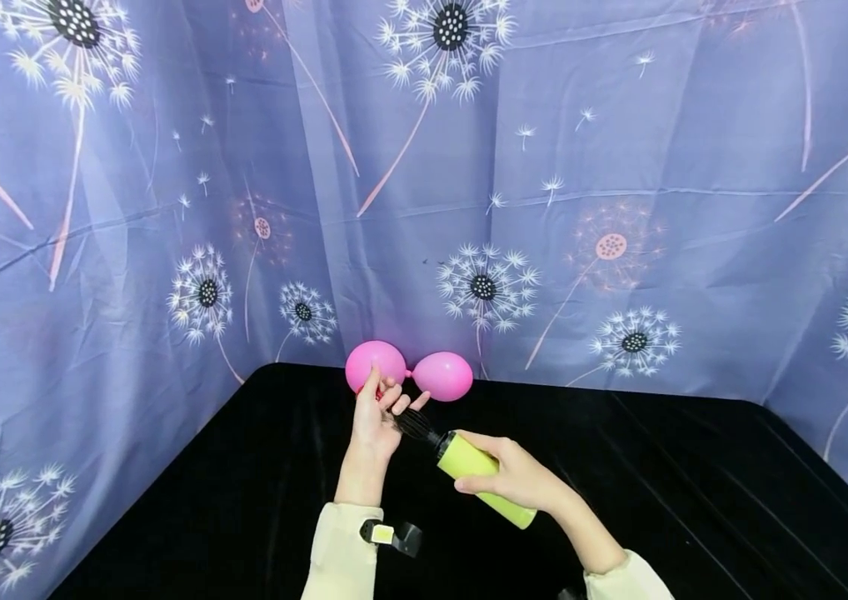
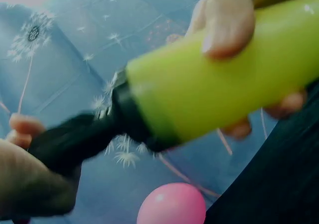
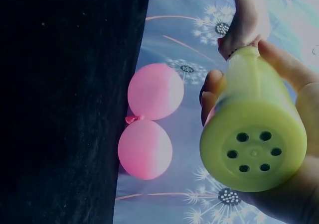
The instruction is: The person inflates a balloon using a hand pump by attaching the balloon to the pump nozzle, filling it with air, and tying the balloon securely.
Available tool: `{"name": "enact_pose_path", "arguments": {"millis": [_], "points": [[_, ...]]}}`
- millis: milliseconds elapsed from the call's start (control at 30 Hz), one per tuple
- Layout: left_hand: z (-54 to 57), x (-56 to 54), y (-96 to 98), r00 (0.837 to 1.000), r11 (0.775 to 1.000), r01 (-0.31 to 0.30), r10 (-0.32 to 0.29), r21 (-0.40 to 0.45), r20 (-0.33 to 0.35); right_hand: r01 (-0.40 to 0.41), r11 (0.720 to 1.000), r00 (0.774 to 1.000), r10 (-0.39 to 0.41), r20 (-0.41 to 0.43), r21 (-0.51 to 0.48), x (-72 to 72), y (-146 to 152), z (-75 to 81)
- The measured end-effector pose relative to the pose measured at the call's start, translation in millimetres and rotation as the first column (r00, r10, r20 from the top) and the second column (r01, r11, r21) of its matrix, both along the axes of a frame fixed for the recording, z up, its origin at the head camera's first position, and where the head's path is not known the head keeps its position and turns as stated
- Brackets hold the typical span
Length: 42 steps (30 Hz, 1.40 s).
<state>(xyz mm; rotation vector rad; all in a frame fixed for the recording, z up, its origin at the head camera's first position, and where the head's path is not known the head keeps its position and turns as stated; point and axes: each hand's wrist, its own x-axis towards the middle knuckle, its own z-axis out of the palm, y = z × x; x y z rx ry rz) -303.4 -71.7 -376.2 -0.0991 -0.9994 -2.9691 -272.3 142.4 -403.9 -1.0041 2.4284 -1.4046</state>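
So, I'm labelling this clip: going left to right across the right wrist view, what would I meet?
Black fabric-covered tabletop, pair of round pink balloons joined at a knot, yellow-green plastic cylinder with holes in its round end.

The head view looks forward and down from farther back, curtain (image 1: 559,150) filling the top, table (image 1: 229,500) below. The left-wrist view faces the pump (image 2: 214,79) close up, side-on. The right-wrist view, turned sideways, looks closely along it from its base at right; it shares both balloons (image 3: 155,92) with the head view.
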Motion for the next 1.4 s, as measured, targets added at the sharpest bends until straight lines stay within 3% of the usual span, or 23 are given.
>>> {"name": "enact_pose_path", "arguments": {"millis": [100,300,567,867,1067,1167,1300,1400], "points": [[1.0,-2.0,-5.2,0.995,0.998,0.067,-0.068,-0.013,-0.069,-0.002,1.0,1.0,0.002,-0.005,-0.006,-3.2,3,1.4],[2.5,0.6,-12.5,0.993,0.999,0.039,-0.039,-0.001,-0.115,0.007,1.0,1.0,-0.007,0.005,-0.009,-4.4,7,1.9],[2.4,-1.1,-9.4,0.98,0.996,0.089,-0.09,-0.018,-0.179,0.005,0.999,0.999,-0.003,0.032,-0.044,-6.7,13,4.1],[-1.9,-3.8,2.4,0.983,0.993,0.118,-0.119,-0.012,-0.137,-0.029,0.996,0.999,0.032,0.044,-0.081,-10.3,10,0.6],[-4.1,-2.0,5.3,0.969,0.982,0.173,-0.157,0.072,-0.19,-0.016,0.993,0.995,0.027,0.092,-0.118,-11.2,13,2.2],[-4.8,-1.0,4.2,0.964,0.982,0.181,-0.165,0.059,-0.211,-0.011,0.994,0.993,0.023,0.117,-0.11,-12.7,14,1.8],[-3.1,-1.5,2.7,0.97,0.986,0.165,-0.16,0.015,-0.184,-0.002,0.994,0.993,0.015,0.121,-0.108,-13.6,16,2.1],[-2.8,-2.5,1.5,0.968,0.982,0.186,-0.176,0.04,-0.177,-0.003,0.993,0.992,0.018,0.128,-0.119,-13.0,17,3.6]]}}
